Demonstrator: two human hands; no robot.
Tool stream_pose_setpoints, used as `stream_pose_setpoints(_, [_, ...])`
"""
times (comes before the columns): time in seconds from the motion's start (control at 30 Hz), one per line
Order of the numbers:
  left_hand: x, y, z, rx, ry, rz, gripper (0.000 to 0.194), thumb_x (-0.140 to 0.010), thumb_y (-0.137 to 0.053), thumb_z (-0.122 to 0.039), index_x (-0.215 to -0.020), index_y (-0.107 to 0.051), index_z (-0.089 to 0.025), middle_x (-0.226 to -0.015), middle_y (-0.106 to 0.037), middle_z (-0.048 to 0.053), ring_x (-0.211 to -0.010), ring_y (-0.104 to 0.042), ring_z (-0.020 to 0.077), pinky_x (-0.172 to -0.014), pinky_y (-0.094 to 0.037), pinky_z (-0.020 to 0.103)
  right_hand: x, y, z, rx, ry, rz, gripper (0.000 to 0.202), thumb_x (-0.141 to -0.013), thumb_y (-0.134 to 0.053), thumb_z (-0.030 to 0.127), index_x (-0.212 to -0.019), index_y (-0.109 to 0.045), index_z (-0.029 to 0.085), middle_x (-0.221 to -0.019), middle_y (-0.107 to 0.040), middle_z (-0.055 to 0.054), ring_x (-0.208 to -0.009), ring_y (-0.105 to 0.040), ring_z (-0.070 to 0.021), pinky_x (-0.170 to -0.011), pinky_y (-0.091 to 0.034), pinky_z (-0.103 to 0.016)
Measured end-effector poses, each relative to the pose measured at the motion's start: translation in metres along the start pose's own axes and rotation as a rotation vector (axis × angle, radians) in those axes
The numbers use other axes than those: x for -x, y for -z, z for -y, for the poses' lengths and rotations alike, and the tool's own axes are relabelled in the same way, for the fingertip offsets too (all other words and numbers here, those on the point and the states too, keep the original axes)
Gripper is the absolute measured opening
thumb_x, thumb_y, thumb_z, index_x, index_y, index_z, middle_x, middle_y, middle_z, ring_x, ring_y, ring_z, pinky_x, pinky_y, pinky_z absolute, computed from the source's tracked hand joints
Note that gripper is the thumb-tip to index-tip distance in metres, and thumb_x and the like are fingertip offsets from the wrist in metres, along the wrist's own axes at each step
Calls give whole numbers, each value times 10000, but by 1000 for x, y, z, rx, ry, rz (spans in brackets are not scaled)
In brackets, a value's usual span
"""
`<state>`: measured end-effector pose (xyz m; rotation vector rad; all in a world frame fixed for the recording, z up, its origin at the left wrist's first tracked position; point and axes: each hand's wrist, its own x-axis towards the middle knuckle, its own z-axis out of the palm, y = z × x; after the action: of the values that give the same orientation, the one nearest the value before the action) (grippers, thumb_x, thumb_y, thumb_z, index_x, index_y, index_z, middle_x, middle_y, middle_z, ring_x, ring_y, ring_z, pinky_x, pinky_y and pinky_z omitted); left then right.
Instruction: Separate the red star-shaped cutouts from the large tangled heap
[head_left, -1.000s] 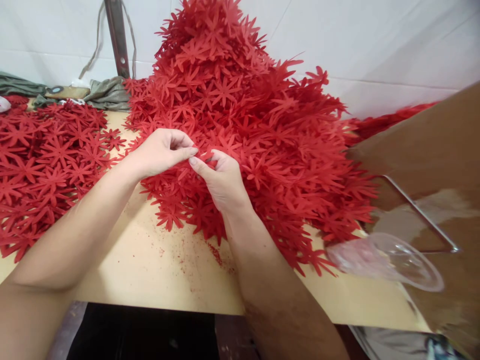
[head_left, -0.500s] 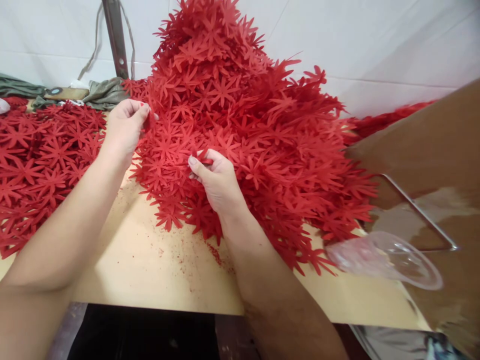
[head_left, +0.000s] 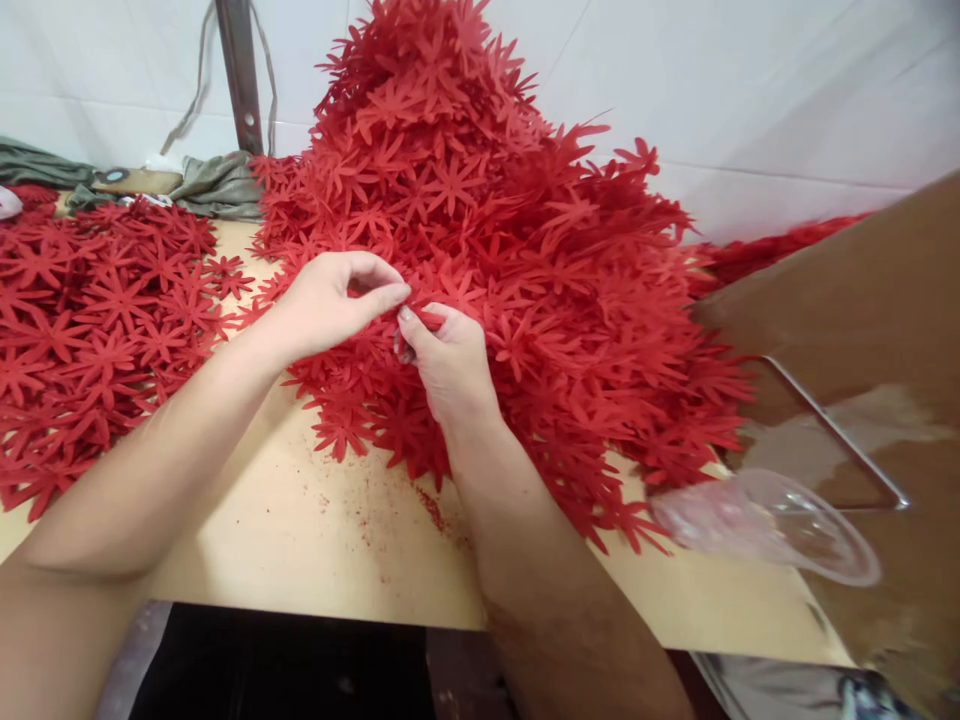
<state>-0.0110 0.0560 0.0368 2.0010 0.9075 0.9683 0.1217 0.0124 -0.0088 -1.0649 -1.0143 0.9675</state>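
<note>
A tall heap of red star-shaped cut-outs (head_left: 555,270) fills the middle of the pale table (head_left: 300,560). In front of it, my right hand (head_left: 446,350) is closed on a red piece that shows between thumb and fingers. My left hand (head_left: 337,300) meets it from the left, thumb and index fingertip pinched together right by the right thumb; whatever lies in that pinch is too small to make out. A flatter spread of red cut-outs (head_left: 97,320) lies to the left, beyond my left forearm.
At the right stand a brown cardboard box (head_left: 862,330) and a clear plastic container (head_left: 795,530). Green cloth (head_left: 221,185) lies at the back left below a metal post (head_left: 241,80). Red crumbs dot the table near its front.
My left hand has moved right and a little down, from the heap's left side to my right hand. A single red cut-out now shows at the left spread's edge, where my left hand was.
</note>
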Motion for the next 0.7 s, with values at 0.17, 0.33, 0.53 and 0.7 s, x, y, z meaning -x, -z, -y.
stream_pose_setpoints(0.17, [1, -4, -2, 27, 55, 11, 117, -751, -623, -200, -824, -664, -118, -754, -663, 14, -710, -590, 101, -772, -481, 275, -1, 0, 2, 55, -12, -10, 388, -742, -695, 436, -558, -469, 180, -455, -473, 70, -426, -394, -38, -453, -297, -211])
stream_pose_setpoints(0.33, [1, -5, -1, 134, 98, 2, 96, -756, -620, -182, -808, -653, -107, -741, -642, 6, -674, -558, 76, -721, -462, 246, -2, 4, -1, 172, 80, 10, 456, -790, -642, 461, -504, -416, 187, -441, -397, 72, -439, -345, -44, -480, -273, -240])
stream_pose_setpoints(0.53, [0, -8, 4, 196, 127, 1, 50, -737, -622, -108, -786, -636, -111, -690, -609, -17, -632, -539, 58, -686, -455, 229, -2, 3, -2, 173, 87, -5, 461, -816, -625, 428, -513, -361, 201, -456, -353, 80, -463, -325, -50, -498, -278, -240])
stream_pose_setpoints(0.7, [0, -8, 2, 258, 97, 38, 186, -733, -606, -42, -891, -664, -120, -772, -653, -6, -716, -601, 69, -765, -489, 239, 0, 2, 0, 165, 76, 6, 491, -783, -639, 493, -532, -332, 204, -463, -333, 83, -474, -337, -49, -495, -283, -227])
